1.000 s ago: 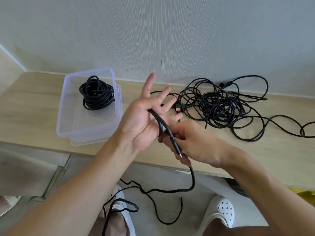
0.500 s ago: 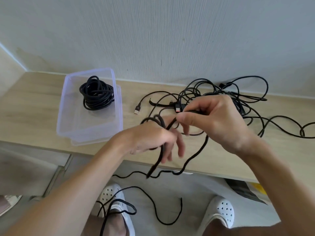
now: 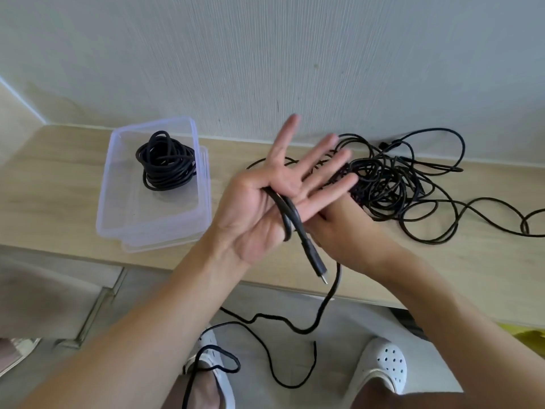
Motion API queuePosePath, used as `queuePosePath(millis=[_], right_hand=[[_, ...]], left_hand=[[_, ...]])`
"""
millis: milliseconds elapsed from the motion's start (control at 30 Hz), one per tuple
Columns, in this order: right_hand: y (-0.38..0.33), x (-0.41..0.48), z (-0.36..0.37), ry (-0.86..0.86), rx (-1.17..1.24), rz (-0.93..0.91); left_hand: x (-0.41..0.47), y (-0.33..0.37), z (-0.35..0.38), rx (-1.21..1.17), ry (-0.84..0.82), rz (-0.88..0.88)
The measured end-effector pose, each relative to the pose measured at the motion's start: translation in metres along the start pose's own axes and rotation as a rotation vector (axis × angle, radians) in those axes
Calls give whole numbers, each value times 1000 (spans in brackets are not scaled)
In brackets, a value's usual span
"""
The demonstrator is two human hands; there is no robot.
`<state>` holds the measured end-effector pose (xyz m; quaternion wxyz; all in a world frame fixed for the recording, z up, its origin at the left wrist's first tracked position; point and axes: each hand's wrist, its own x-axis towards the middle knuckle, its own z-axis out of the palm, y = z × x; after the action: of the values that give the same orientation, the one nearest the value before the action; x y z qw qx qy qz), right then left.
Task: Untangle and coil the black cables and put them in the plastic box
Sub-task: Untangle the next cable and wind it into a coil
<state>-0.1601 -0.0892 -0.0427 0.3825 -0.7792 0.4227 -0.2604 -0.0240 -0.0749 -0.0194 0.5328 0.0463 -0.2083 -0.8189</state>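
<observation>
A thin black cable [image 3: 290, 214] lies across your upturned left hand [image 3: 259, 219]. It enters at the web beside the thumb, at ten o'clock on the palm, crosses to five o'clock and turns one small loop there; its plug end [image 3: 320, 273] hangs free off the heel of the hand, pointing to five o'clock.

Judge it light, limp and a little springy; it will likely slide off a flat palm and let its turns open up, so take it just behind the plug, on the stiff collar, and pin each turn with the thumb.

Your left fingers [image 3: 284, 143] are straight and spread, closing on nothing; the cable only rests on the palm below them. Your right hand [image 3: 345, 231] sits at three o'clock, touching the left and half hidden behind it; whether it pinches the cable cannot be told. The slack drops from beneath it at six o'clock, past the table [image 3: 59, 184] edge to the floor by your white shoes [image 3: 383, 367].

At two o'clock, a tangled heap [image 3: 386, 187] of black cables waits on the table; at nine o'clock stands the plastic box [image 3: 118, 208], a finished coil [image 3: 165, 163] lying inside at its far end.
</observation>
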Motion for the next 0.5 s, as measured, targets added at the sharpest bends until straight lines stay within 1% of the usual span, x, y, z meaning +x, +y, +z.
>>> queuePosePath(millis=[67,133,233,300,367,433,467,500], right_hand=[[-2,-5,-3,-109,-55,65],[-6,-9,-3,-219,-47,123],[-11,-12,-1,-296,5,189],[-14,-14,-7,-336,112,276],[-17,-18,-15,-386,169,328],[-18,-22,-23,-389,226,356],[-19,-22,-27,-363,280,370],[-19,-23,-31,-321,317,367]], left_hand=[[0,9,-5,77,168,69],[0,14,-10,161,306,105],[0,15,-14,243,410,102],[-2,13,-15,420,479,94],[-2,13,-17,678,554,121],[-5,15,-22,947,532,173],[-6,16,-25,1066,488,168],[-8,18,-28,1158,440,120]])
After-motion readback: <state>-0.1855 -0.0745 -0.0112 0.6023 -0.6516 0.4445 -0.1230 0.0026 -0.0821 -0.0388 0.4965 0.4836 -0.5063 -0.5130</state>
